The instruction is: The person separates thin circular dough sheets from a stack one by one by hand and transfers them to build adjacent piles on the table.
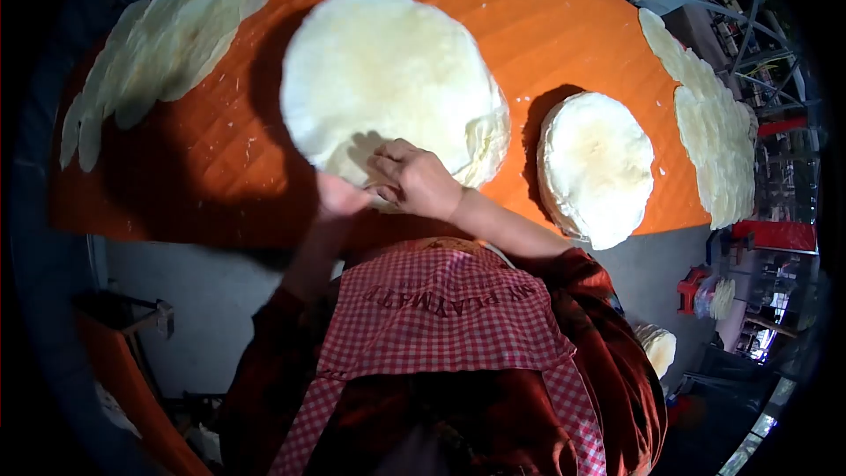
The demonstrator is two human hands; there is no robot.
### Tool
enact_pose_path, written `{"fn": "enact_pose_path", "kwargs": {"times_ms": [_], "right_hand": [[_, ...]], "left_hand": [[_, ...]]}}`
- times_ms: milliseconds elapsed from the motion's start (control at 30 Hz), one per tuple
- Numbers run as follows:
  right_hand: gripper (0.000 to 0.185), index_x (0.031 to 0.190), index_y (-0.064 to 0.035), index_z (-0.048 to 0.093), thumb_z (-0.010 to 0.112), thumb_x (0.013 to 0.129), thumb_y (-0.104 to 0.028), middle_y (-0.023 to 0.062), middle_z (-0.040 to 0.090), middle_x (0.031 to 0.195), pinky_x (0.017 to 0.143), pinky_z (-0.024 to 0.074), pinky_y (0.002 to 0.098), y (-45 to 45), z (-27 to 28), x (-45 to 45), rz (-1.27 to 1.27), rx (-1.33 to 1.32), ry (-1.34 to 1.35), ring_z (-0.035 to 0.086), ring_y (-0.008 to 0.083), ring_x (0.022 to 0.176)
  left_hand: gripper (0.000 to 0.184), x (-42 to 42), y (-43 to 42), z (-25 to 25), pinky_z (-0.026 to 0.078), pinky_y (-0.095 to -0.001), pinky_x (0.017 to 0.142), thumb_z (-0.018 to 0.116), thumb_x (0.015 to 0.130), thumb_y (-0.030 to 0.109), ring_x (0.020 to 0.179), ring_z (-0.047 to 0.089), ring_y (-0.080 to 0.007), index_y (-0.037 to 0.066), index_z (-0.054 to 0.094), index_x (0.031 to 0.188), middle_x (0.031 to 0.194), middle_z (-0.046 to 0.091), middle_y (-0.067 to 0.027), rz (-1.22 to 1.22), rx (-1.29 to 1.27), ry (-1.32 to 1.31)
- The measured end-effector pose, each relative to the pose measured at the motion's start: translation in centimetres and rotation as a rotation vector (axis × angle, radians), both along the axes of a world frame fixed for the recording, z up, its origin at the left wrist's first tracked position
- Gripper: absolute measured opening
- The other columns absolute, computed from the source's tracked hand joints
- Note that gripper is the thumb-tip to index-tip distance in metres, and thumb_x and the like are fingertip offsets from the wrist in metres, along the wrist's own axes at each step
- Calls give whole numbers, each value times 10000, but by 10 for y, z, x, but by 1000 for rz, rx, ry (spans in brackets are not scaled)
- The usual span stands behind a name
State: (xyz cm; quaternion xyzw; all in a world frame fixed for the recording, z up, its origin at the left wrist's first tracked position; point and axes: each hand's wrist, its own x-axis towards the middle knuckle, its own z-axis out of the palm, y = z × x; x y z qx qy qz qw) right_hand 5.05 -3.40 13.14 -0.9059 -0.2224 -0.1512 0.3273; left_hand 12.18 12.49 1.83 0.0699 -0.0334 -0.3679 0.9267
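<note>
A large stack of thin, pale round flatbreads (388, 70) lies on the orange-covered table, its right edge layered and ruffled. At the stack's near edge, my right hand (423, 183) has its fingers curled together on the rim of a flatbread. My left hand (342, 197) is close beside it at the same edge, smeared by motion, and its fingers do not show clearly. Both hands throw a shadow on the top sheet.
A smaller, thick stack of round flatbreads (599, 163) stands to the right, near the table's front edge. Overlapping flatbreads lie in rows at the far left (167, 40) and far right (705, 123). The orange table cover (520, 26) carries scattered crumbs. A red stool (691, 289) stands on the floor.
</note>
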Motion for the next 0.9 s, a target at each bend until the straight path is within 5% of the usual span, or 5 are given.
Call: {"fn": "enact_pose_path", "kwargs": {"times_ms": [67,133,300,500,900], "right_hand": [[599,1093,22,601,785,611,-282,167,562,1173,991,398,381,-22,-49,6,102,-12,241,494,316,1125],[580,1202,-52,557,764,692,-234,147,511,1261,989,418,365,-37,-66,2,36,-35,335,483,310,1171],[616,1262,-71,513,723,752,-346,179,499,1298,1026,381,374,-38,-74,-2,-17,-12,580,450,336,1223],[589,1271,-76,504,707,771,-313,187,515,1274,993,407,381,-39,-75,-6,-1,31,613,497,353,1165],[472,1236,-46,526,619,831,-269,186,622,1085,846,486,377,-34,-82,-12,-133,25,510,605,332,981]], "left_hand": [[867,-48,6,11,313,-547,1037,266,864,705,1306,284,-429,92,92,1452,1487,168,-173,-115,92,142],[954,-56,10,17,316,-565,1028,260,813,775,1311,244,-474,129,-10,1461,1514,69,-169,-87,247,258],[428,-57,6,-1,415,-478,976,411,971,247,1218,430,-340,131,282,1362,1362,387,-134,-2,434,76],[354,-58,0,0,515,-431,867,552,888,81,1079,542,-263,149,377,1189,1206,477,-106,80,471,14],[588,-58,-22,-11,572,-403,756,576,867,51,983,570,-259,108,235,1343,1141,494,-133,119,886,12]]}}
